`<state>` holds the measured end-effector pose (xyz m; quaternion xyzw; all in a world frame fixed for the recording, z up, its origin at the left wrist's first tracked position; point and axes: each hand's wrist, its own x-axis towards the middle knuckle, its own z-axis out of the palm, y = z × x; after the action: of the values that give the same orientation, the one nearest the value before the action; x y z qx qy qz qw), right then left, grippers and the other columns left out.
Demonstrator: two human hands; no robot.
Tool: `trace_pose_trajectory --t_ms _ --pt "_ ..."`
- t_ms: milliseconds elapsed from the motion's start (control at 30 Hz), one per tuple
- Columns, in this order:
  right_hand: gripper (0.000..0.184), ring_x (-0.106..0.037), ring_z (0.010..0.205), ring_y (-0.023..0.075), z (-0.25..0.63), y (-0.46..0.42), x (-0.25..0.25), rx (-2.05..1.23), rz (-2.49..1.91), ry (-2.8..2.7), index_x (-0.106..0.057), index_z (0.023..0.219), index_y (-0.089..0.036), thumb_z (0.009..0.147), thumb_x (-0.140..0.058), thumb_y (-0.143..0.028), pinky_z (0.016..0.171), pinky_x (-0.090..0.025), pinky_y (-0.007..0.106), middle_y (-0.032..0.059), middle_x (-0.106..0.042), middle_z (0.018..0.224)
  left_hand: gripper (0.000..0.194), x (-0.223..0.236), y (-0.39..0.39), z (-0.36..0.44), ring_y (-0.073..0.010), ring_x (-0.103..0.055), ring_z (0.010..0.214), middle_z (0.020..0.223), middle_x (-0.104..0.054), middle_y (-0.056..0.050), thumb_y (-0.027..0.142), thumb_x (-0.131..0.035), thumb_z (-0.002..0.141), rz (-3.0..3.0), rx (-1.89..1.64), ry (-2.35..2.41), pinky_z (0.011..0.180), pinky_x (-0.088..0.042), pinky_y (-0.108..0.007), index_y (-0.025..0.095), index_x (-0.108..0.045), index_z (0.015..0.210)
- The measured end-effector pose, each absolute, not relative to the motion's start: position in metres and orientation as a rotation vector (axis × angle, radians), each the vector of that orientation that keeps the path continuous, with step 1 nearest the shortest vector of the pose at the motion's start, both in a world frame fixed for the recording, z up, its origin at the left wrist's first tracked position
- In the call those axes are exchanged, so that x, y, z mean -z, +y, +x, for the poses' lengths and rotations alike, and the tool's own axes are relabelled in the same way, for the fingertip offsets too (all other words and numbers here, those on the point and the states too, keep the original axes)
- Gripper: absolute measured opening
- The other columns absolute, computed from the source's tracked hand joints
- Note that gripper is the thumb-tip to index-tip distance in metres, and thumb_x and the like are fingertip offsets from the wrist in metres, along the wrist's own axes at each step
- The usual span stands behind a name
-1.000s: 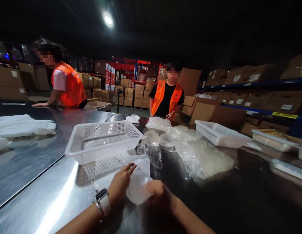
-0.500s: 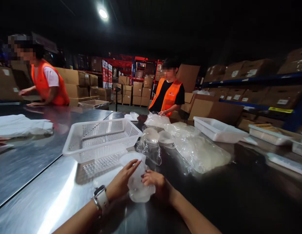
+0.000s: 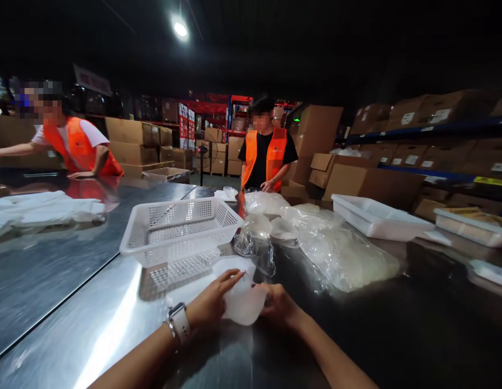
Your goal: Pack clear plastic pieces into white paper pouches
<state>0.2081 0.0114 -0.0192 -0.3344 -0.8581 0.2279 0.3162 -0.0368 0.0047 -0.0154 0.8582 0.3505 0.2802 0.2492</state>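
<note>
A translucent white, thin pliable piece (image 3: 245, 306) with a rounded lower edge lies between my hands, slightly tilted over the steel table. My left hand (image 3: 212, 302), with a watch at the wrist, rests its stretched-out fingers on the left side of the piece; its thumb is hidden. At the right edge, my right hand (image 3: 280, 305) pinches the piece with bent fingers. Just beyond lies another whitish flat sheet (image 3: 228, 263), partly covered by my left fingers. Clear plastic bags of round translucent pieces (image 3: 256, 227) sit beyond my right hand.
A white perforated basket (image 3: 180, 251) stands ahead to the left. A large clear bag of pale pieces (image 3: 348, 262) lies right of centre, with a white tray (image 3: 376, 219) behind it. White fabric-like items (image 3: 48, 208) lie far left. Two people in orange vests stand across the steel table (image 3: 68, 324).
The view has shifted left, so things appear farther right. My right hand has gone from lying over the piece to gripping its right edge, which is now lifted and bent.
</note>
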Motion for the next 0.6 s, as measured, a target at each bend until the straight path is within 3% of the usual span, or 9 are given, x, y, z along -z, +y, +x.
trace_pose_trajectory --t_ms 133,233,367,467,600 --pt "0.013 -0.069 0.083 0.0208 0.204 0.013 0.017 -0.412 -1.058 -2.317 -0.063 0.087 -0.018 0.078 -0.053 -0.018 0.082 -0.055 0.032 0.0066 -0.072 0.089 0.1 0.026 0.004 -0.029 -0.0209 -0.038 0.144 0.155 -0.039 -0.012 -0.012 -0.04 0.059 2.298 -0.807 1.069 0.125 -0.027 -0.044 0.021 -0.033 0.154" --pt "0.039 -0.066 0.102 0.0233 0.197 0.004 0.018 -0.141 -1.111 -2.479 -0.064 0.106 -0.016 0.07 -0.05 -0.007 0.097 -0.051 0.037 0.0103 -0.071 0.103 0.102 0.037 0.005 -0.027 -0.0208 -0.037 0.144 0.155 -0.037 -0.012 -0.013 -0.039 0.06 2.261 -0.913 1.059 0.124 -0.03 -0.046 0.023 -0.03 0.155" --pt "0.07 -0.056 0.123 0.0282 0.192 -0.002 0.019 0.05 -0.741 -2.745 -0.054 0.134 -0.015 0.065 -0.06 -0.01 0.109 -0.044 0.042 0.0154 -0.061 0.131 0.097 0.047 0.011 -0.03 -0.0288 -0.037 0.145 0.154 -0.037 -0.017 -0.009 -0.05 0.066 2.264 -1.016 0.975 0.121 -0.033 -0.052 0.021 -0.028 0.155" --pt "0.049 -0.065 0.107 0.0234 0.19 0.005 0.02 0.238 -0.6 -2.822 -0.06 0.127 -0.015 0.078 -0.059 -0.012 0.097 -0.05 0.036 0.0131 -0.07 0.114 0.094 0.047 0.011 -0.031 -0.0304 -0.039 0.143 0.153 -0.038 -0.017 -0.004 -0.057 0.07 2.286 -1.057 0.919 0.12 -0.034 -0.052 0.023 -0.029 0.156" --pt "0.026 -0.067 0.077 0.0171 0.181 0.007 0.019 0.444 -0.766 -2.775 -0.068 0.109 -0.017 0.088 -0.053 -0.011 0.073 -0.052 0.027 0.0057 -0.073 0.083 0.098 0.045 0.001 -0.024 -0.0263 -0.042 0.142 0.155 -0.041 -0.012 -0.01 -0.041 0.063 2.3 -1.037 1.008 0.12 -0.036 -0.049 0.023 -0.031 0.155"
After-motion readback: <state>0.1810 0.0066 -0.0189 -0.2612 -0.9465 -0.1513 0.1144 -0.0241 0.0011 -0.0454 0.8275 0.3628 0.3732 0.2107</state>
